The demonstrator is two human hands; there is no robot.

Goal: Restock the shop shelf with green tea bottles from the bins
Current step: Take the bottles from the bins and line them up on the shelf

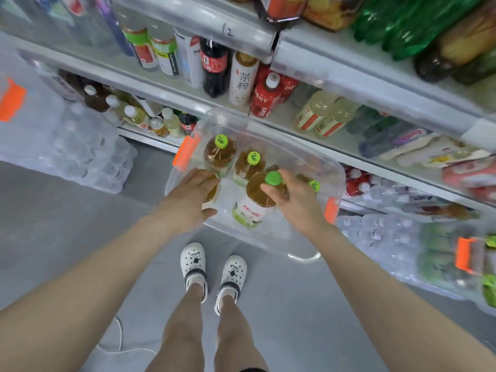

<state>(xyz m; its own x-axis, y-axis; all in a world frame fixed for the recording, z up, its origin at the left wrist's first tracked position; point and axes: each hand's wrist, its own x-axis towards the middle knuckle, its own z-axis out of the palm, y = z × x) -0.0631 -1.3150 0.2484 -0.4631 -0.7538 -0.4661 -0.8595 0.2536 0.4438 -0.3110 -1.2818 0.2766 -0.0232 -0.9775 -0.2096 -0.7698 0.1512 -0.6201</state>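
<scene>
Shelving [375, 85] full of drinks is standing before me, and a clear bin [338, 181] with orange latches is sitting low against it. Two green tea bottles [220, 154] are standing upright inside. My left hand [197, 187] is wrapping over the near-left bottle [212, 194]; my right hand [296, 201] is pinching the tilted bottle [257, 196] at its green-capped neck.

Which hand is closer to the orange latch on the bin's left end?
Left. The left hand grips a bottle beside the latch; the right hand grips a green-capped bottle across the bin.
</scene>
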